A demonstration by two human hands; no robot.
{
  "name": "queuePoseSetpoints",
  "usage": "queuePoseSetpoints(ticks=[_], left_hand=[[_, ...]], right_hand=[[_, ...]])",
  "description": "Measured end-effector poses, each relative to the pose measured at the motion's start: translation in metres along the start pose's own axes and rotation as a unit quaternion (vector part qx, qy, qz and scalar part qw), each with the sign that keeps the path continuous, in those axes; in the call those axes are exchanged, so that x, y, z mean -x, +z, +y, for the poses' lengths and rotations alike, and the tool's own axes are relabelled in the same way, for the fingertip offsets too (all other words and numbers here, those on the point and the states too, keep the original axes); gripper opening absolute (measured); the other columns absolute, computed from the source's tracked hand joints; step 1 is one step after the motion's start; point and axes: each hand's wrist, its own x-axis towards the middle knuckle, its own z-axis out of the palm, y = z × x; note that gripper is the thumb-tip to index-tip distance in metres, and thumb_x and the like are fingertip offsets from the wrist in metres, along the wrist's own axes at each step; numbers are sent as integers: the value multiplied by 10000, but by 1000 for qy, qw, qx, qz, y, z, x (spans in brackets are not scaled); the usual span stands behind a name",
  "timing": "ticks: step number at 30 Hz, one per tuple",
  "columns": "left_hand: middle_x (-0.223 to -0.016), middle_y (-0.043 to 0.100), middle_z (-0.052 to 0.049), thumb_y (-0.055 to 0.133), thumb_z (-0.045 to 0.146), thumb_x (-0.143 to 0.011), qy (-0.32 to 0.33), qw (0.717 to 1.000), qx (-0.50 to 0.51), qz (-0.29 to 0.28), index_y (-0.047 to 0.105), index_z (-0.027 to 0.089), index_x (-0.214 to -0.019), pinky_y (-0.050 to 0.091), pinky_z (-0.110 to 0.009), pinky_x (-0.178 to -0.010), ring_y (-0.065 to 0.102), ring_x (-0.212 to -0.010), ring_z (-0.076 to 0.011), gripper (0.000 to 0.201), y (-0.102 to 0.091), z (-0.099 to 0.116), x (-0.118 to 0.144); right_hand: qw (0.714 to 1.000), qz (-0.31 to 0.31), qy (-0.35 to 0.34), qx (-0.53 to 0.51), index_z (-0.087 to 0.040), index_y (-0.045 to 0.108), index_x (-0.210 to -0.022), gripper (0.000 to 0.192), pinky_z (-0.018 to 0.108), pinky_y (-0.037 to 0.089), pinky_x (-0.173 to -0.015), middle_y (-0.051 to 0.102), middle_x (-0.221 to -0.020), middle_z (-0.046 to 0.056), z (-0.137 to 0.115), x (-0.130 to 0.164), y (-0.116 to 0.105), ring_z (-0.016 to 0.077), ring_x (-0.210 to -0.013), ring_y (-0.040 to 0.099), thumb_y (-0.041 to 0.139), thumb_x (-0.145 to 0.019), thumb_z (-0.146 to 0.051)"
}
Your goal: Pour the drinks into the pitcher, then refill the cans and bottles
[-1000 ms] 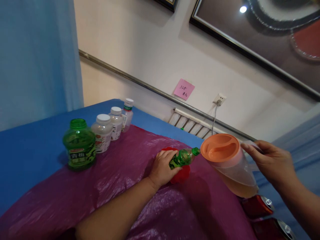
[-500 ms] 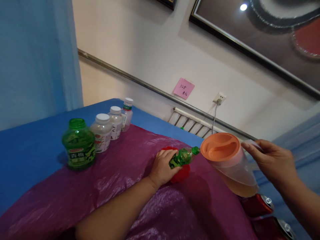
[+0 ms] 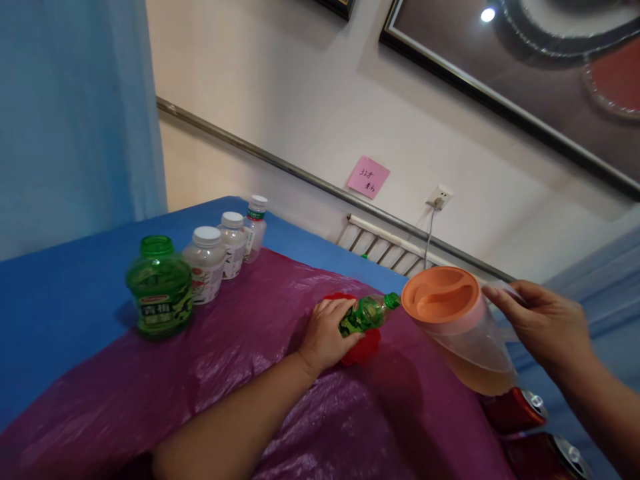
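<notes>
My left hand (image 3: 327,337) is wrapped round a small green plastic bottle (image 3: 367,315), whose green neck points right. Under the bottle lies a red dish-like thing (image 3: 364,348), partly hidden by the hand. My right hand (image 3: 550,320) grips the handle of a clear pitcher (image 3: 473,353) with an orange lid (image 3: 440,295) and light brown liquid inside. The pitcher is tilted, its lid side close to the bottle's mouth. I cannot tell whether they touch or whether liquid flows.
A wide green jar (image 3: 159,287) and several white-capped clear bottles (image 3: 206,263) stand in a row at the left. Red cans (image 3: 517,408) are at the lower right. Purple plastic sheeting (image 3: 225,373) covers part of the blue surface (image 3: 75,267). A wall socket (image 3: 440,197) holds a plugged cord.
Almost nothing differs. Both hands, the green bottle and the tilted pitcher keep their places; the view has shifted very slightly.
</notes>
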Motion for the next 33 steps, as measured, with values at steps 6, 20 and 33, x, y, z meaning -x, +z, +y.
queuePoseSetpoints(ticks=[6, 20, 33], left_hand=[[-1264, 708, -59, 882, 183, -664, -2, 1000, 0, 5, 636, 242, -1253, 456, -467, -1052, 609, -1172, -288, 641, 1, 1, -1], [-1249, 710, -57, 861, 197, -674, 6, 1000, 2, 7, 641, 260, -1247, 468, -481, -1040, 618, -1157, -294, 618, 2, -1, 0], [-1263, 707, -61, 862, 221, -682, 0, 1000, -3, 6, 643, 261, -1252, 460, -486, -1052, 618, -1170, -292, 612, 3, -3, -1]], right_hand=[[1000, 1, 4, -7, -205, 628, -575, 532, 276, 303, -533, 451, -519, -26, -2, 2, -1, 155, -548, 440, 660, -629, -733], [1000, -1, -4, 4, -210, 634, -564, 523, 281, 304, -526, 440, -513, -25, -2, -1, 1, 157, -540, 433, 655, -625, -729], [1000, 1, 2, -2, -209, 644, -566, 498, 286, 328, -542, 498, -511, -15, -4, -1, 0, 173, -559, 475, 652, -621, -704]])
